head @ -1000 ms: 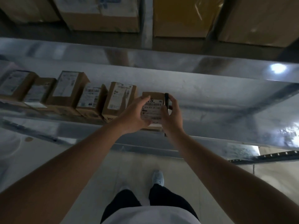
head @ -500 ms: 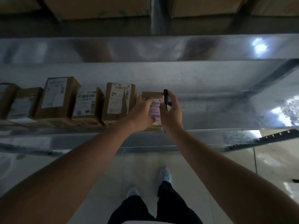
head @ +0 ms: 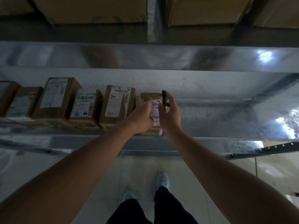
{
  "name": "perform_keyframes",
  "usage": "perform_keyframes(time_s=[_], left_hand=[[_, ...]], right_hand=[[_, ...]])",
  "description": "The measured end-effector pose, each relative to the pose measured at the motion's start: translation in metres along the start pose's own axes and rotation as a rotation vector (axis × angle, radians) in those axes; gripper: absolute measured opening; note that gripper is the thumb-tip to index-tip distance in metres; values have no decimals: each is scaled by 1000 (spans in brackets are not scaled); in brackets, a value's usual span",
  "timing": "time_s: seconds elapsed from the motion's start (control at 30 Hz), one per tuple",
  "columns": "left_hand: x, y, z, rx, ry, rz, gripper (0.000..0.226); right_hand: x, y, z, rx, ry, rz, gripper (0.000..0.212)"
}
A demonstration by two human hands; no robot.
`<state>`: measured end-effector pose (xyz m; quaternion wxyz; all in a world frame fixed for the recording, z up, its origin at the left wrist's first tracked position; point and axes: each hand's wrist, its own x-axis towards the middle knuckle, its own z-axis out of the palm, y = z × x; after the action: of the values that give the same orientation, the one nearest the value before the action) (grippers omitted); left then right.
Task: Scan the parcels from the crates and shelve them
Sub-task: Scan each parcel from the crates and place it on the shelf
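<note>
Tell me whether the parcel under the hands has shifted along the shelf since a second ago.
No. The small parcel sits just right of the taller box as before, with the left hand on it. Only the camera view shifted.

This is looking like a parcel storeroom or warehouse. Small brown cardboard parcels with white barcode labels [head: 84, 105] are standing in a row along the front edge of a grey galvanised metal shelf [head: 210, 101], large brown cardboard cartons [head: 90, 10] are sitting on the tier above, and a black perforated steel rack rail [head: 265, 150] is running over a pale tiled floor [head: 139, 172].
</note>
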<state>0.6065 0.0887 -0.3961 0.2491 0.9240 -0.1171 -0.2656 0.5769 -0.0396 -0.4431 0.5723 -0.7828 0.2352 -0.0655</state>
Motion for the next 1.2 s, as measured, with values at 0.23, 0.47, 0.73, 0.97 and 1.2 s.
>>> perform_keyframes(time_s=[0.23,0.47,0.73,0.97,1.2], left_hand=[[-24,24,-12,203,218,57,90],[-68,36,-41,240,270,129,74],[-139,29,-54,355,263,303,62],[-216,43,-68,455,274,564,60],[-284,107,-50,530,278,805,64]], right_hand=[[-9,-22,-30,-108,-68,-84,50],[-38,-56,-64,-276,-137,-200,48],[-115,-73,-89,-492,-110,-347,51],[-218,-87,-131,-706,102,-339,52],[-311,-101,-211,-858,353,-294,52]])
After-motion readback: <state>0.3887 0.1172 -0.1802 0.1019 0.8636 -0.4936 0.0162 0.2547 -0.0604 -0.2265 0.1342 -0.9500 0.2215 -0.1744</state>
